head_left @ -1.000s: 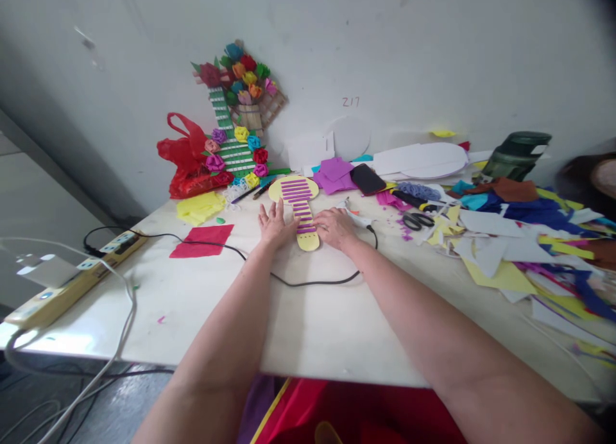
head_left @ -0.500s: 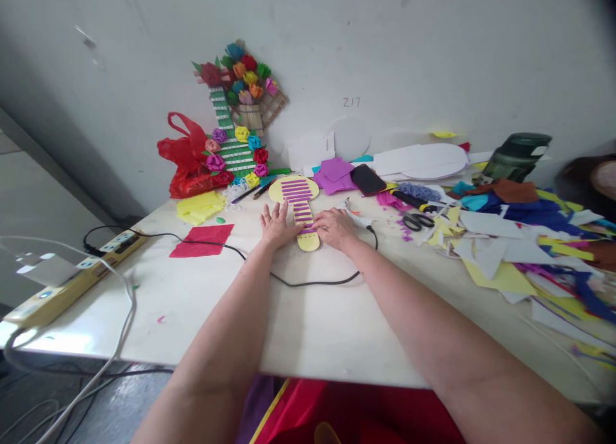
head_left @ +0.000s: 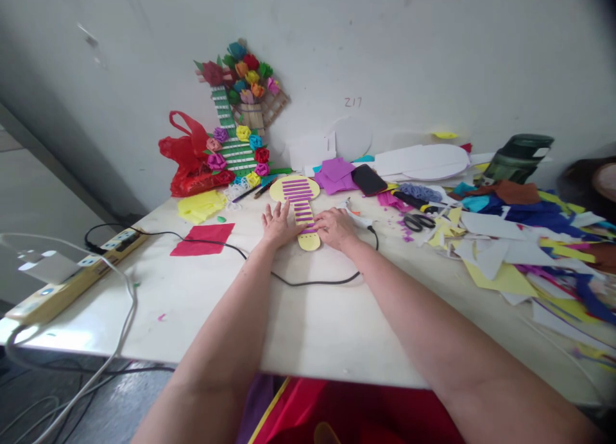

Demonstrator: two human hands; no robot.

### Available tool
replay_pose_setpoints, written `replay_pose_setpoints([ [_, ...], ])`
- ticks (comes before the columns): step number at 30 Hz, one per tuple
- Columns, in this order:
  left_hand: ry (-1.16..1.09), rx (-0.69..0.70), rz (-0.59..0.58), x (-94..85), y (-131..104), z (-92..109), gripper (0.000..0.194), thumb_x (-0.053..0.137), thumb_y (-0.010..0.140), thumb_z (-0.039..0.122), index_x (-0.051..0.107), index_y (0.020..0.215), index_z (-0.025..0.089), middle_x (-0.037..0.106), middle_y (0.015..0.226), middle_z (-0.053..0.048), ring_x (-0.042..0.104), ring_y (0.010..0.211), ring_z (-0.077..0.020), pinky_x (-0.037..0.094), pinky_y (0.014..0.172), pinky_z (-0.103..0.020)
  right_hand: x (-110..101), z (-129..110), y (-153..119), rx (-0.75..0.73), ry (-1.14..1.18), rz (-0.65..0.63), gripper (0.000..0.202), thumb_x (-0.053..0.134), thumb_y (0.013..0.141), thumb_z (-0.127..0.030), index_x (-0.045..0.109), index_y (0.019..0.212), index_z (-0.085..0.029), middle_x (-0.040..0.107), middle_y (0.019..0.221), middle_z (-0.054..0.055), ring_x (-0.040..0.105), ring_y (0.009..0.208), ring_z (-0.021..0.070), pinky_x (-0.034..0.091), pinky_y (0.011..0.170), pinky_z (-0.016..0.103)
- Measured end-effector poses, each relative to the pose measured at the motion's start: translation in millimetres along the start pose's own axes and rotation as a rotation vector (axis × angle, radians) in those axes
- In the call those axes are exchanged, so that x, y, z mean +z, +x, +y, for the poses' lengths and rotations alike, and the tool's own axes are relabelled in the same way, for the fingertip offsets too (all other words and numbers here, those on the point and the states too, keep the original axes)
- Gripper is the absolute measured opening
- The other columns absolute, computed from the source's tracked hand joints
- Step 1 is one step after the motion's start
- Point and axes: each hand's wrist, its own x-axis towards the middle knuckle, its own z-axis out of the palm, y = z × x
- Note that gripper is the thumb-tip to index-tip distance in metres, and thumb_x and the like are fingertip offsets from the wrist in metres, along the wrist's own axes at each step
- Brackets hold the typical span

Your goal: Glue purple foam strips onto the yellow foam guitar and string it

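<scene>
Yellow cutout (head_left: pixel 309 242) lay flat: left hand (head_left: pixel 278 228) splayed, right hand (head_left: pixel 335 228) curled, hold unclear; uneven pressing risked skewing purple strips (head_left: pixel 298 190).

One head-worn camera looked forward and down across the desk (head_left: pixel 206 322) to the wall (head_left: pixel 433 59). Its wide view took in red clothing (head_left: pixel 366 409) at the bottom edge and floor (head_left: pixel 115 396) at lower left, with the left hand (head_left: pixel 278 226) and right hand (head_left: pixel 335 228) near mid-frame, seen from well back.
</scene>
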Motion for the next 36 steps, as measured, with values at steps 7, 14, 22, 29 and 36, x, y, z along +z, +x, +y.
replay_pose_setpoints([
  [7, -0.082, -0.040, 0.030, -0.8, 0, -1, 0.079, 0.039, 0.075, 0.059, 0.013, 0.141, 0.025, 0.019, 0.147, -0.004, 0.000, 0.135, -0.0289, 0.007, 0.107, -0.047, 1, 0, 0, -0.016, 0.010, 0.013, 0.023, 0.051, 0.073, -0.019, 0.072, 0.074, -0.025, 0.067, 0.098, -0.001, 0.050, 0.091, 0.0199, 0.029, 0.079, 0.036],
  [14, -0.065, -0.027, -0.022, -5.6, 2, -7, 0.078, 0.044, 0.074, 0.048, 0.013, 0.141, 0.023, 0.016, 0.148, -0.002, -0.003, 0.135, -0.0279, 0.004, 0.108, -0.046, 0, 0, -1, -0.010, 0.026, 0.013, 0.021, 0.052, 0.072, -0.020, 0.072, 0.074, -0.024, 0.067, 0.098, 0.000, 0.050, 0.089, 0.0202, 0.029, 0.079, 0.036],
  [22, -0.050, 0.037, -0.048, -5.3, 0, -12, 0.082, 0.047, 0.071, 0.055, 0.016, 0.141, 0.026, 0.018, 0.147, 0.000, -0.007, 0.134, -0.0275, 0.002, 0.108, -0.048, -5, -2, -1, 0.007, 0.028, 0.023, 0.025, 0.050, 0.072, -0.018, 0.072, 0.083, -0.022, 0.067, 0.099, 0.001, 0.051, 0.090, 0.0207, 0.029, 0.081, 0.036],
  [29, -0.079, 0.028, -0.055, -6.1, 1, -13, 0.080, 0.046, 0.071, 0.052, 0.017, 0.141, 0.026, 0.019, 0.147, 0.001, -0.006, 0.135, -0.0271, 0.001, 0.108, -0.047, -4, -3, -1, -0.016, 0.031, 0.025, 0.025, 0.049, 0.071, -0.017, 0.072, 0.082, -0.023, 0.066, 0.100, 0.001, 0.050, 0.091, 0.0201, 0.029, 0.082, 0.037],
  [36, -0.054, 0.009, -0.054, -8.8, 0, -12, 0.077, 0.049, 0.071, 0.046, 0.019, 0.140, 0.028, 0.020, 0.147, 0.000, -0.005, 0.135, -0.0269, 0.004, 0.108, -0.048, -6, -1, -2, 0.022, 0.026, 0.040, 0.031, 0.048, 0.070, -0.013, 0.070, 0.090, -0.021, 0.065, 0.104, 0.003, 0.048, 0.093, 0.0215, 0.027, 0.085, 0.037],
])
